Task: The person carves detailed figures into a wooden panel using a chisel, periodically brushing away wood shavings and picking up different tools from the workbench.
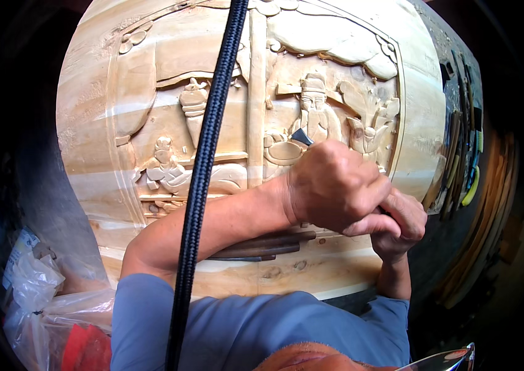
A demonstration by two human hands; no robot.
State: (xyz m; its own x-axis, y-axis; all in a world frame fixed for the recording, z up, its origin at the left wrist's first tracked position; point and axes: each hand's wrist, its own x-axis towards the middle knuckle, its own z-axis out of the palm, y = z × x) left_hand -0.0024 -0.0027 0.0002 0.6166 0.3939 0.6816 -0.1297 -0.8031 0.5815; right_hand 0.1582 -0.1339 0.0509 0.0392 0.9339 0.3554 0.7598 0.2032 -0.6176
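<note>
A large pale wood panel carved in relief fills the view, with robed figures, a pillar and drapery inside a raised border. My left hand is closed over a chisel, and only its dark flared blade shows. The blade's edge meets the carving beside a round basin-like shape, in front of a seated figure with a winged hat. Pressed against the left fist, my right hand is closed as well, apparently on the handle end, which the fingers hide. Both hands hover over the panel's lower right.
Several dark tool handles lie on the panel's near part, below my left forearm. More long tools, some with coloured handles, line the right side. A black braided cord hangs across the view. Clear plastic bags sit at lower left.
</note>
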